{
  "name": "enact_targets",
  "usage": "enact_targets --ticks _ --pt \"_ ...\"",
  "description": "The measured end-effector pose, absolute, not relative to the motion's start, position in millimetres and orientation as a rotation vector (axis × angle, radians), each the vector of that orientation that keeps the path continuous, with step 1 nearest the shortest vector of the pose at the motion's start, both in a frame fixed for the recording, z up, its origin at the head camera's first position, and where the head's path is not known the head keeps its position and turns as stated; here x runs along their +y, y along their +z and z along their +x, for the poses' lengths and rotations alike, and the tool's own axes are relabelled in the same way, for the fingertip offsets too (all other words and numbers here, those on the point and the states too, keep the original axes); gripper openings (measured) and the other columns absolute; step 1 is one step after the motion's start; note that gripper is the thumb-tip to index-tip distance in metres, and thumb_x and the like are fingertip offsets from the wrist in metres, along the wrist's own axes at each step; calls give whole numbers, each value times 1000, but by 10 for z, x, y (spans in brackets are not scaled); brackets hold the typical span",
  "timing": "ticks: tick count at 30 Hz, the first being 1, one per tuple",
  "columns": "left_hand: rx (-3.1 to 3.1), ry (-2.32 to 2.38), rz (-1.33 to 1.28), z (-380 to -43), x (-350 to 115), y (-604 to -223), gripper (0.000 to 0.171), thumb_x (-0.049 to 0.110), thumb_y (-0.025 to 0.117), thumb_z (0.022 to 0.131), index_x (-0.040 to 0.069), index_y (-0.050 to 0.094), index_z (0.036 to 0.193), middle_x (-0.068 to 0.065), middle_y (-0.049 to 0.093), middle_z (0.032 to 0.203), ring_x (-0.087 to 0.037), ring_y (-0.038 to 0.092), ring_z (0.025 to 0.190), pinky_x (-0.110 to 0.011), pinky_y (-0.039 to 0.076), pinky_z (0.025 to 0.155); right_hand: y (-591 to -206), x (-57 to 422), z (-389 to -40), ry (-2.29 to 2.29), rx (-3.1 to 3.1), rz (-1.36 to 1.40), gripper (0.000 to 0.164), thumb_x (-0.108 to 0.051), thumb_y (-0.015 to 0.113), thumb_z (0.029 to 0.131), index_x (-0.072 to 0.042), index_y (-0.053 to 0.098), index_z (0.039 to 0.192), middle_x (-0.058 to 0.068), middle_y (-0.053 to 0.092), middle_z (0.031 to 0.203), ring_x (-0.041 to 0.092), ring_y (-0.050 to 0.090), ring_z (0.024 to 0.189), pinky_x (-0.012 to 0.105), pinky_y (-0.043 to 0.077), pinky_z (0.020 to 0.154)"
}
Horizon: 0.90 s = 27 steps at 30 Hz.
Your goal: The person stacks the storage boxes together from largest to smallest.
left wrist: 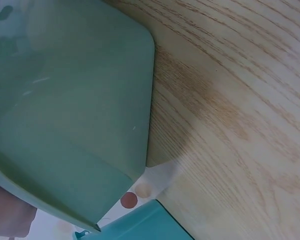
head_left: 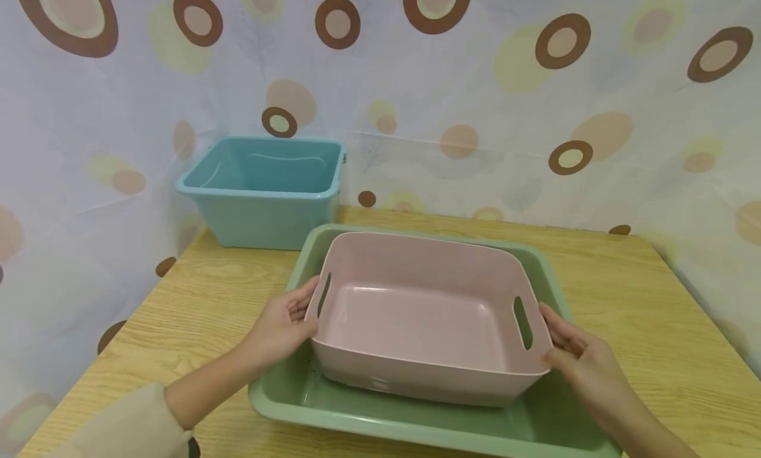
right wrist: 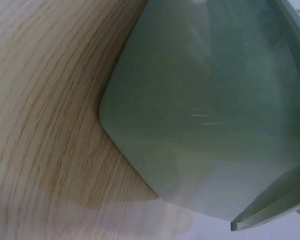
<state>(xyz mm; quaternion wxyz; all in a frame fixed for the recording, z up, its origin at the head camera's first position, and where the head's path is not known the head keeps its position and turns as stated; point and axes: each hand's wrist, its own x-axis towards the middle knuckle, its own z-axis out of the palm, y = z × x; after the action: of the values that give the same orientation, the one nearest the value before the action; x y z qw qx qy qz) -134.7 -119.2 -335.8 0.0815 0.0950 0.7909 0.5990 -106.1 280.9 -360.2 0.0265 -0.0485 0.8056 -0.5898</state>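
Note:
A pink rectangular plastic basin (head_left: 416, 326) with a slot handle in each short end sits tilted inside a larger green tub (head_left: 416, 433), overlapping its interior in the head view. My left hand (head_left: 284, 324) grips the basin's left end, thumb at the rim near the front corner and fingers against the outside. On the opposite end, my right hand (head_left: 587, 364) pinches the rim below the right slot. Both wrist views are mostly filled by the green tub's outer wall (left wrist: 80, 105), and the basin is hidden there.
A light blue bin (head_left: 267, 219) stands behind and left of the green tub, near the back edge of the wood-grain table (head_left: 220, 293). Behind it hangs a white sheet (head_left: 404, 81) with brown, peach and yellow-green spots, which also covers both sides.

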Motion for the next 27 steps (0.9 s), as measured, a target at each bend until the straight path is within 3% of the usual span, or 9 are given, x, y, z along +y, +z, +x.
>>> enact_targets --ticks 6,16,21,27 --pt "2404 1744 283 -1354 -1181 -3349 69 -9 44 75 -11 24 141 -27 30 144 -36 37 130 -44 36 103 -3595 2815 -1067 -1780 2503 -140 68 7 50 84 5 20 144 14 25 144 -20 42 108 2 41 82" --pt "2501 1629 389 -1323 -1181 -3340 69 -10 45 75 -17 21 139 -31 28 143 -38 39 126 -42 40 97 -3573 2776 -1050 -1747 2495 -211 70 11 48 82 10 13 143 34 15 145 -20 41 106 1 40 81" --pt "2567 1516 436 -1305 -1181 -3340 67 -10 46 77 -19 20 138 -33 28 142 -38 43 124 -41 46 93 -3539 2766 -1040 -1650 2520 -204 74 10 50 82 10 10 144 36 13 145 -20 40 104 1 40 79" --pt "2590 1447 422 -1285 -1165 -3304 67 -10 46 77 -20 19 137 -34 21 144 -38 40 126 -43 44 95 -3510 2768 -1031 -1562 2540 -197 74 6 51 84 10 9 144 34 11 147 -19 37 107 0 38 80"
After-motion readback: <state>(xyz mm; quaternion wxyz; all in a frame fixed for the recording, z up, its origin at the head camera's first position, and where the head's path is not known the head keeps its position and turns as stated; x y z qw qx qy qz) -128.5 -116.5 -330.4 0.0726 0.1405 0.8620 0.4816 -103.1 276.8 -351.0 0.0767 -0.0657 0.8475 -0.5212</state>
